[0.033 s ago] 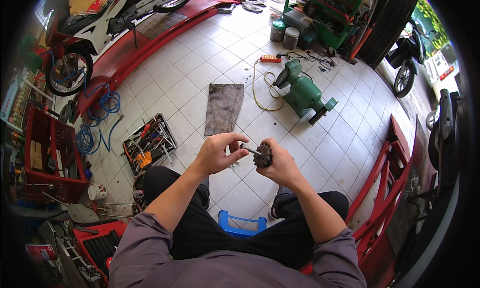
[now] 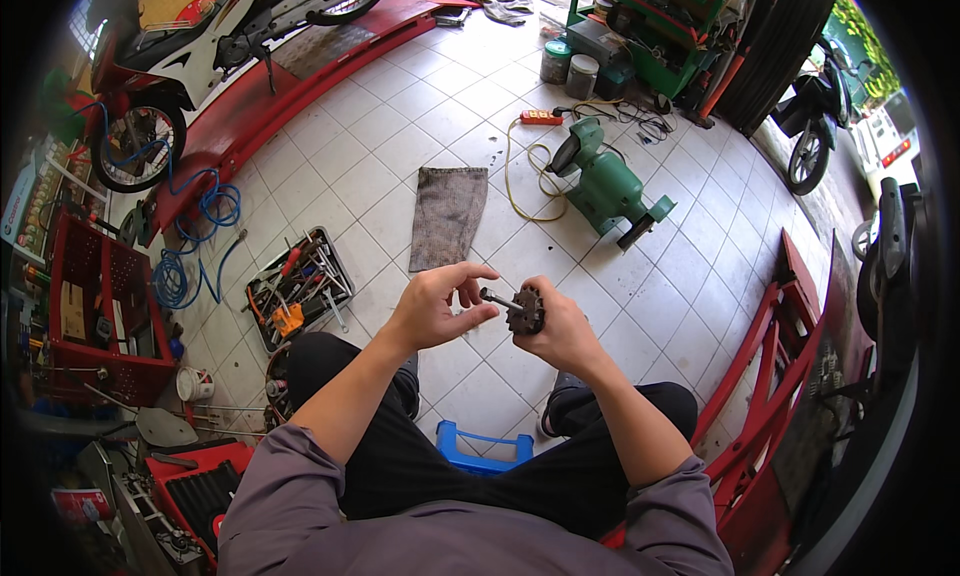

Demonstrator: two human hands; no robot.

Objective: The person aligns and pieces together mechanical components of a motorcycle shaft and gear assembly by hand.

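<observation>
My right hand (image 2: 562, 326) is closed around a dark, notched metal part (image 2: 526, 314) that looks like a gear or hub. A shiny metal rod (image 2: 500, 301) sticks out of its face toward the left. My left hand (image 2: 440, 304) is beside the rod's free end, thumb and forefinger spread apart on either side with a gap showing. Both hands are over the tiled floor, in front of my knees. How my right fingers wrap behind the part is hidden.
A grey-brown cloth (image 2: 447, 216) lies ahead on the tiles. Right of it stands a green bench grinder (image 2: 610, 184) with a yellow cord. A tray of tools (image 2: 300, 288) sits at left, near a coiled blue hose (image 2: 183, 266). Close by my feet is a blue plastic stool (image 2: 484, 462).
My left thumb and forefinger have spread slightly away from the rod's end. My right hand and the notched part have barely moved.
</observation>
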